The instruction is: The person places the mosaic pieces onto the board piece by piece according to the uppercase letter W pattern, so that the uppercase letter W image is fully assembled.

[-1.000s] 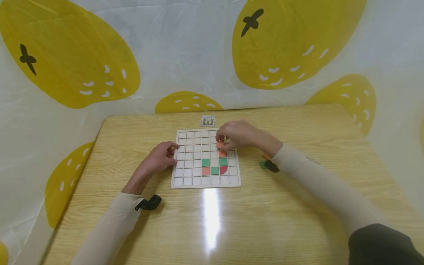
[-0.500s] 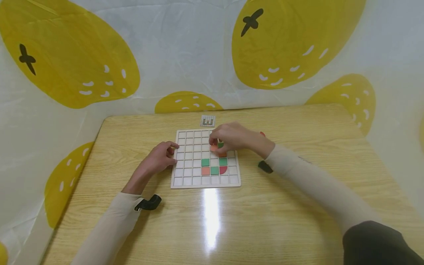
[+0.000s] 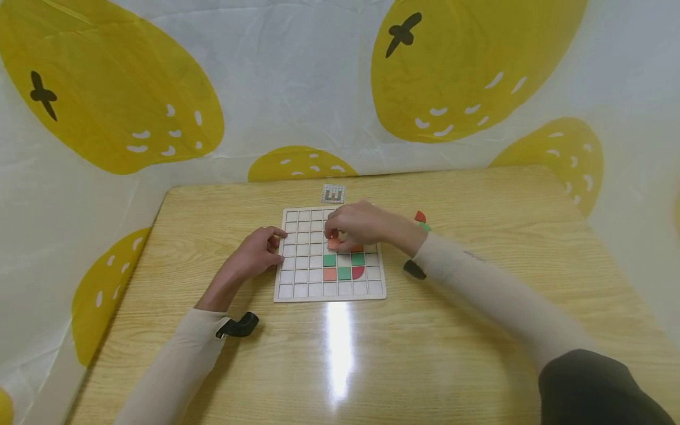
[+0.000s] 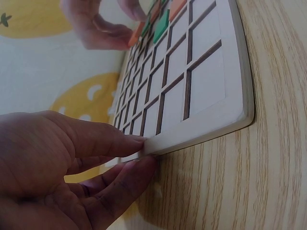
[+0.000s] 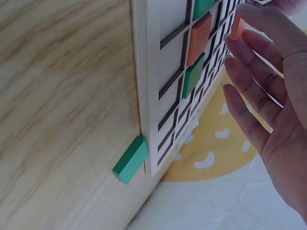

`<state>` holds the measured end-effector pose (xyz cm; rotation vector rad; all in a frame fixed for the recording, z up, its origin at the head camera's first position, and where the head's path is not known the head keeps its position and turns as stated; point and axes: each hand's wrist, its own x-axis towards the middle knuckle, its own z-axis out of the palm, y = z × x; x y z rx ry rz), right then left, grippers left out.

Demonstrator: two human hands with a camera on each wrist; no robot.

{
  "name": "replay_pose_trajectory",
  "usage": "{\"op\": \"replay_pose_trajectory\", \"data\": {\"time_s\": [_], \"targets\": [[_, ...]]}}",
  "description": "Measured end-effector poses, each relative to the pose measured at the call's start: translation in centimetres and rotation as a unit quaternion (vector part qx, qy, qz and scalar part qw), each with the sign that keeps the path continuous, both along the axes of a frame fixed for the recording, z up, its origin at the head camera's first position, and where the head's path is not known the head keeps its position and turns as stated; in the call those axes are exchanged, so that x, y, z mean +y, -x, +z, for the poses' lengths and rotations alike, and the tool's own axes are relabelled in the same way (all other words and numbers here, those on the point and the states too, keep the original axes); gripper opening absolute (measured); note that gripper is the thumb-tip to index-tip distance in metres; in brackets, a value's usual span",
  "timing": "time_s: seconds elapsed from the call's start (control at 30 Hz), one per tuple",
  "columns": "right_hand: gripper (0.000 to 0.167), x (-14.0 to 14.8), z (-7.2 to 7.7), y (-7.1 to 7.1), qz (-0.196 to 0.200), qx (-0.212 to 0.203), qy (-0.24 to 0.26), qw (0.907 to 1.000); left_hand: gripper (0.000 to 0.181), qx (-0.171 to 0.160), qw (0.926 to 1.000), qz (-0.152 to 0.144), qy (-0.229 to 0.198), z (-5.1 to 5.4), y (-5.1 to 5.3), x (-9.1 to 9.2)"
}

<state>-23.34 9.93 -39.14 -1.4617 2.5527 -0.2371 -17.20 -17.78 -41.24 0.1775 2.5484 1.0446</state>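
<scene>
A pale square grid board [image 3: 301, 278] lies on the table with several flat tiles in its cells. In the head view, a green tile [image 3: 329, 260] sits directly above an orange tile [image 3: 330, 274], and a red quarter-round tile [image 3: 358, 273] lies to their right. My right hand [image 3: 361, 224] pinches another orange tile [image 5: 238, 26] between thumb and finger, tilted over the middle of the board. My left hand [image 3: 255, 251] holds the board's left edge; in the left wrist view its thumb [image 4: 115, 139] and a finger touch the rim.
A small card [image 3: 333, 193] with a grid pattern lies behind the board. Right of it, a red tile [image 3: 420, 216] and a green tile [image 3: 424, 226] rest on the table, partly behind my right wrist. A fruit-patterned sheet [image 3: 297, 88] hangs along the table's back edge.
My right hand has moved left and slightly nearer across the board, carrying the orange tile. Loose tiles right of the board have come into view behind the wrist. My left hand stays put.
</scene>
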Motion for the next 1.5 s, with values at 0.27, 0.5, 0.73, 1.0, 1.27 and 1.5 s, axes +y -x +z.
{"op": "replay_pose_trajectory", "data": {"time_s": [0.27, 0.5, 0.73, 1.0, 1.27, 1.5], "targets": [[0.018, -0.9, -0.2, -0.2, 0.014, -0.005, -0.017, 0.9998, 0.050, 0.005, 1.0000, -0.001, -0.002, 0.0, 0.0, 0.0], [0.019, -0.9, -0.6, -0.2, 0.017, 0.002, -0.024, 0.9996, 0.051, 0.008, 1.0000, -0.002, -0.002, 0.1, -0.1, 0.1], [0.019, -0.8, -0.8, -0.2, 0.018, 0.009, -0.019, 0.9996, 0.051, 0.005, 1.0000, -0.001, -0.007, 0.2, -0.1, 0.1], [0.023, 0.6, -0.8, -0.2, -0.002, -0.004, -0.001, 1.0000, 0.050, 0.007, 1.0000, -0.002, -0.003, 0.2, -0.1, 0.1], [0.031, 3.0, 0.2, -0.3, -0.030, -0.036, -0.002, 0.9989, 0.050, 0.013, 0.9998, -0.008, 0.008, 0.2, 0.0, 0.0], [0.031, 5.2, 0.6, -0.5, -0.046, -0.042, 0.005, 0.9980, 0.050, 0.012, 0.9999, -0.009, 0.007, 0.1, 0.1, 0.0]]}}
